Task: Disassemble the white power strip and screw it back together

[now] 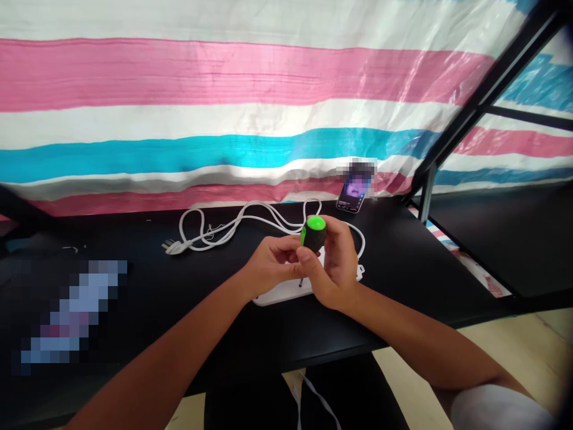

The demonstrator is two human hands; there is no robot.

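A screwdriver (315,233) with a black handle and a bright green end cap stands nearly upright over a white power strip (280,294). My right hand (338,266) is closed round the handle, thumb in front and fingers behind. From the other side my left hand (273,263) pinches in at the lower part of the screwdriver, its fingertips partly hidden by the handle and my right thumb. A short dark piece of the shaft shows below my thumbs, close to the strip's face. Both hands cover much of the strip.
A white cord (242,216) loops behind the strip and ends in a plug (176,246) on the left. A lit phone (353,194) leans at the back of the black table (188,316). A blurred-out item (76,310) lies left. Striped sheeting (179,77) hangs behind; a black frame (483,101) rises right.
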